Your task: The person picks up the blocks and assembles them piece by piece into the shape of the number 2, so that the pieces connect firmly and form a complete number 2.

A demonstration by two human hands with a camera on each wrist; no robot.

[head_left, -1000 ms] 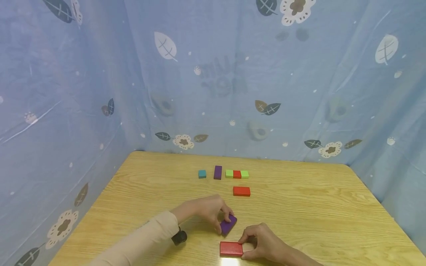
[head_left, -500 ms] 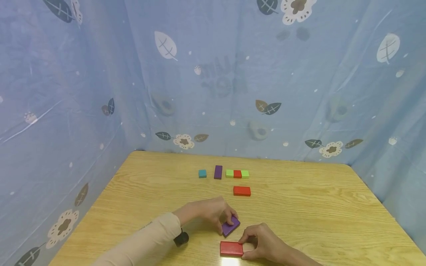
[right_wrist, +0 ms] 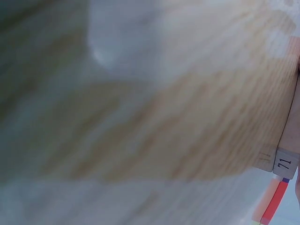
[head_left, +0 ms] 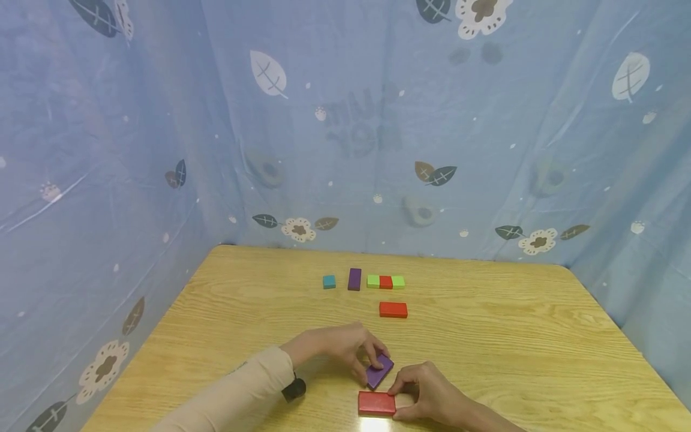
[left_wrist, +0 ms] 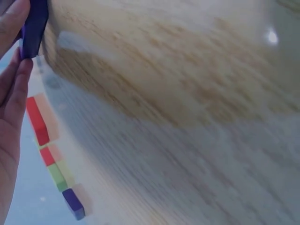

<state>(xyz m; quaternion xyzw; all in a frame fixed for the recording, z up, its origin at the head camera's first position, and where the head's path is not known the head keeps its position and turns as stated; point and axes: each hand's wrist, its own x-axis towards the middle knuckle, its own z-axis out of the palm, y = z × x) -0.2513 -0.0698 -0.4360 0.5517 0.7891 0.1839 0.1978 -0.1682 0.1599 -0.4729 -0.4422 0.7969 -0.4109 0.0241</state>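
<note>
In the head view my left hand (head_left: 351,350) pinches a purple rectangular block (head_left: 379,372) between thumb and fingers, turned at a slant. Just in front of it lies a red rectangular block (head_left: 376,404), lengthwise across the table. My right hand (head_left: 430,393) grips a small plain wooden block (head_left: 403,401) set against the red block's right end; the right wrist view shows the number 71 on this wooden block (right_wrist: 285,163). The left wrist view catches my left fingers (left_wrist: 18,89) on the purple block (left_wrist: 35,28) at its upper left corner.
Farther back lies another red block (head_left: 393,309). Behind it a row holds a teal block (head_left: 329,282), a purple block (head_left: 354,279), and a small red block (head_left: 385,282) between two lime-green ones (head_left: 373,281). A blue patterned curtain (head_left: 345,150) borders the wooden table (head_left: 486,336).
My left hand has moved the purple block slightly right and toward the near red block, tilting it a little. The right hand and its wooden block have stayed in place.
</note>
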